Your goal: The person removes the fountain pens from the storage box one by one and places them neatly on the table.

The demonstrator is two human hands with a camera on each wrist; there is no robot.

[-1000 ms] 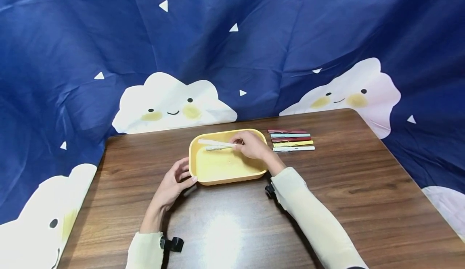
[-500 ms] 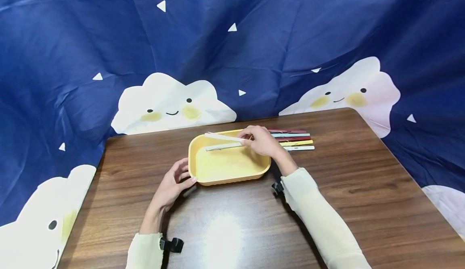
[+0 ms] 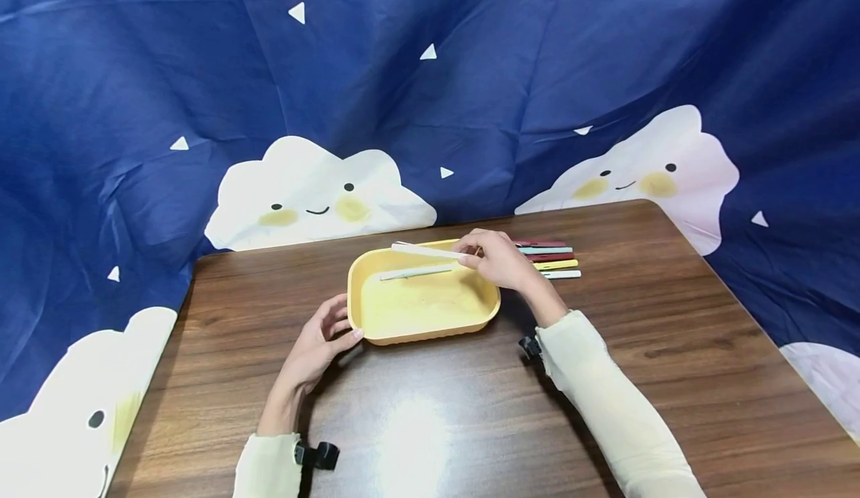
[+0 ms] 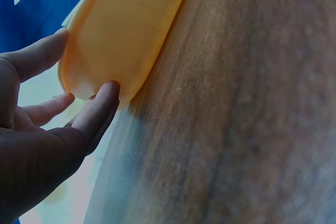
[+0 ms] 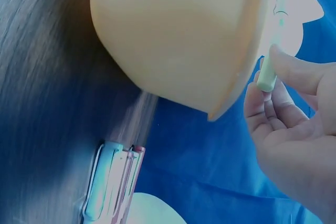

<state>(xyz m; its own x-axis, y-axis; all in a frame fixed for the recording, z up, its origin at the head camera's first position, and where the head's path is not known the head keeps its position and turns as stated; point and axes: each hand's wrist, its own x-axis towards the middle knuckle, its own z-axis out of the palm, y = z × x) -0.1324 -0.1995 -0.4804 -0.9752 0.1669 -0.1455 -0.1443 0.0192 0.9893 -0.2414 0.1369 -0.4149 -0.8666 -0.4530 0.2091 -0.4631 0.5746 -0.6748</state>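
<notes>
A yellow plastic tray (image 3: 419, 307) sits mid-table in the head view. My left hand (image 3: 322, 337) holds its near left corner, thumb at the rim and fingers against the outer wall; the left wrist view shows fingertips on the tray (image 4: 126, 30). Over the tray's far right part, my right hand (image 3: 500, 260) pinches a white pen (image 3: 426, 250) by one end. That pen (image 5: 266, 77) looks pale green in the right wrist view, with thumb and fingers around its end. Another pale pen (image 3: 413, 272) lies inside the tray, its right end hidden.
To the right of the tray, several pens (image 3: 561, 264) lie side by side in dark red, light blue, yellow and white, their left ends behind my right hand. A blue cloth (image 3: 376, 87) with white clouds hangs behind the wooden table (image 3: 658, 319).
My right hand has raised the white pen from inside the tray and moved right with it. The pen in the tray and my left hand stay about where they were.
</notes>
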